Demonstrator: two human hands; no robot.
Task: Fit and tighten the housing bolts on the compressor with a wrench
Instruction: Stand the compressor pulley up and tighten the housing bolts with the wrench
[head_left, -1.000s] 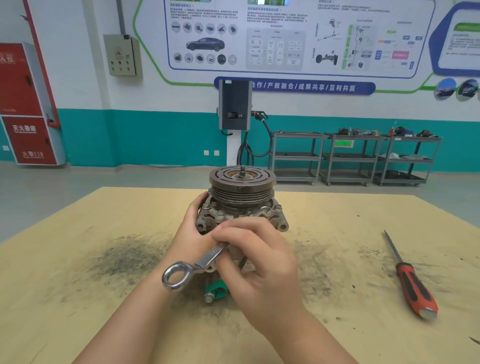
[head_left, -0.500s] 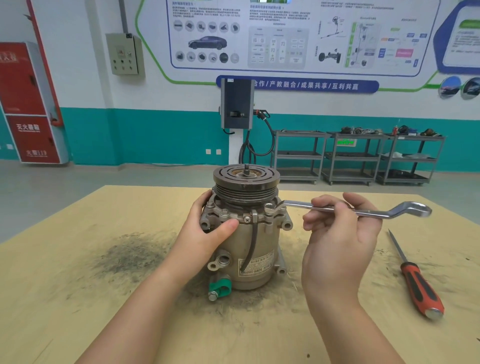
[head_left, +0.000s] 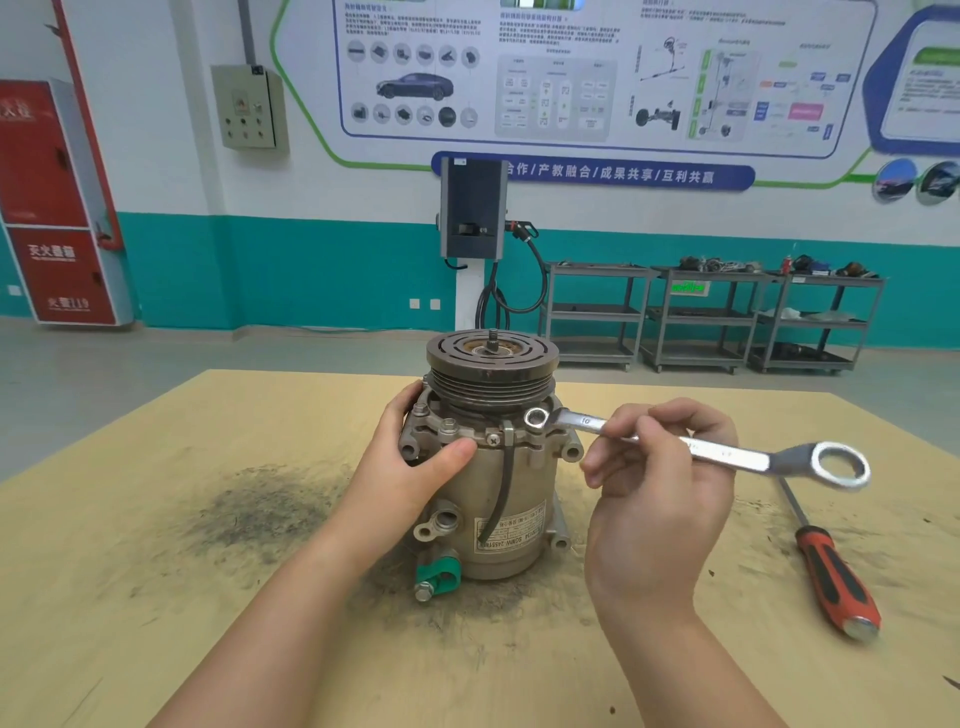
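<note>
The compressor (head_left: 498, 525) stands upright on the wooden table (head_left: 156, 597), its dark pulley on top. My left hand (head_left: 421, 467) grips the left side of its upper flange, thumb across the front below a housing bolt (head_left: 448, 427). My right hand (head_left: 654, 467) holds a silver double ring wrench (head_left: 727, 451) by the middle of its shaft. The wrench's small ring (head_left: 537, 417) sits over a bolt at the flange's right front. The large ring points right, away from the compressor.
A red-and-black handled screwdriver (head_left: 831, 571) lies on the table to the right. A dark grime patch (head_left: 260, 509) marks the table on the left. A green clip with a bolt (head_left: 436, 577) sits at the compressor's base. Metal shelving carts (head_left: 711, 317) stand far behind.
My right hand swung the wrench from in front of the compressor out to its right side, then set the small ring on a right front flange bolt. My left hand stayed on the flange.
</note>
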